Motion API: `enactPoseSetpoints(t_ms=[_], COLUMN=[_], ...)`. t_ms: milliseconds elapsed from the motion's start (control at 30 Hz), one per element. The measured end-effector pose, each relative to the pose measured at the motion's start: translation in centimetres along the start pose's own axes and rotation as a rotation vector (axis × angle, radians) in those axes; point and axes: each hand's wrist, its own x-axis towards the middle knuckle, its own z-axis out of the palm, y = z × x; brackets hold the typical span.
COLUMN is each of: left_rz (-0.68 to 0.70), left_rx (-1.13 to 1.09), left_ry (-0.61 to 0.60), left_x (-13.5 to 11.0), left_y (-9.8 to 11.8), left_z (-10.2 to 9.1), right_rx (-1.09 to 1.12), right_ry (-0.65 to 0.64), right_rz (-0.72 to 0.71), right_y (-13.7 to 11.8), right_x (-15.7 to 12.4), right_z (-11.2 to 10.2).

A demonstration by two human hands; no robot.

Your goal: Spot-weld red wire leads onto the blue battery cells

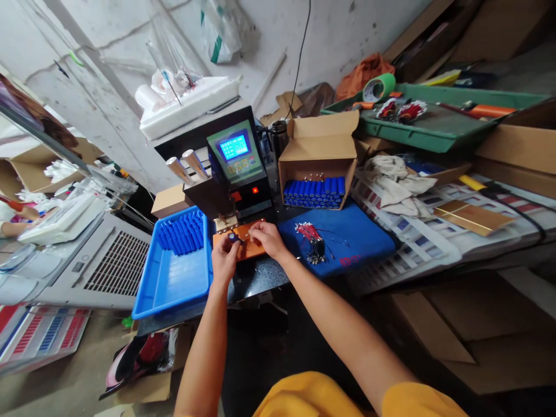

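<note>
My left hand (226, 255) is closed around a blue cylindrical battery cell (233, 237), its round end showing. It is at the orange plate (251, 251) in front of a spot-welding machine (237, 152) with a lit blue screen. Thin metal electrodes (223, 221) stand just behind that hand. Over the right part of the plate, my right hand (267, 238) has its fingers pinched together; what they hold is too small to make out. Right of it, a bundle of red and black wire leads (311, 240) lies on the blue mat (354, 231).
Left stands a blue tray (171, 289) with rows of blue cells (181, 233) at its far end. An open cardboard box (321, 145) behind the mat holds stacked blue cells (315, 191). A green tray (434, 136) with tape and tools is at the back right.
</note>
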Motion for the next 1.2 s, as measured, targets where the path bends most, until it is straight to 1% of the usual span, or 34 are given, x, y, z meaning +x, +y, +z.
enactPoseSetpoints(t_ms=[100, 333, 467, 567, 700, 833, 933, 1067, 1200], left_rz=[0.012, 0.029, 0.026, 0.041, 0.056, 0.051, 0.045, 0.064, 0.066], left_rx=[0.015, 0.022, -0.014, -0.036, -0.032, -0.020, -0.011, 0.020, 0.004], left_ry=[-0.046, -0.071, -0.049, -0.028, -0.013, -0.006, 0.010, 0.000, 0.002], left_x=[0.4, 0.2, 0.0, 0.0, 0.2, 0.1, 0.0, -0.1, -0.1], left_y=[0.0, -0.9, -1.2, -1.2, -1.4, -1.4, -1.1, -0.7, -0.5], left_z=[0.4, 0.5, 0.6, 0.6, 0.6, 0.6, 0.7, 0.7, 0.7], right_rx=[-0.034, -0.079, -0.104, -0.146, -0.248, -0.362, -0.407, -0.414, -0.433], right_ry=[0.021, 0.064, 0.082, 0.074, 0.080, 0.121, 0.138, 0.134, 0.136], right_rz=[-0.013, -0.025, -0.004, -0.024, -0.062, -0.075, -0.075, -0.084, -0.067], right_y=[0.3, 0.4, 0.3, 0.5, 1.1, 1.3, 1.0, 0.4, -0.1], right_x=[0.1, 0.4, 0.5, 0.7, 1.1, 1.2, 1.0, 0.6, 0.4], right_z=[0.1, 0.7, 1.4, 1.9, 2.3, 2.6, 2.9, 3.1, 3.3])
